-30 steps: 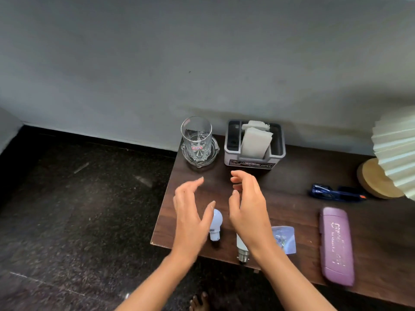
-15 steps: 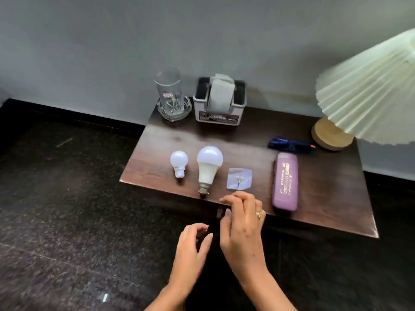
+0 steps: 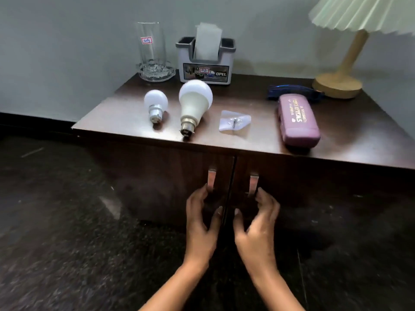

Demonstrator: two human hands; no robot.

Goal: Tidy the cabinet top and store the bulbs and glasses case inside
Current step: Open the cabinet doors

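Observation:
A small white bulb (image 3: 155, 103) and a larger white bulb (image 3: 194, 103) lie side by side on the dark wooden cabinet top (image 3: 116, 117). A purple glasses case (image 3: 297, 118) lies further right. Both cabinet doors are shut, each with a metal handle: the left handle (image 3: 211, 178) and the right handle (image 3: 253, 182). My left hand (image 3: 202, 218) is just below the left handle, fingers curled and apart, holding nothing. My right hand (image 3: 258, 223) mirrors it under the right handle, also empty.
A tall glass on a glass dish (image 3: 155, 52) and a grey tissue holder (image 3: 205, 61) stand at the back. A clear adhesive hook (image 3: 234, 121) lies mid-top. A blue object (image 3: 292, 90) lies behind the case. A pleated lamp (image 3: 345, 70) stands at the right. Dark floor on the left.
My view has dropped lower and closer to the cabinet front. Both hands have come down from above the bulbs to the door handles. Nothing on top has moved.

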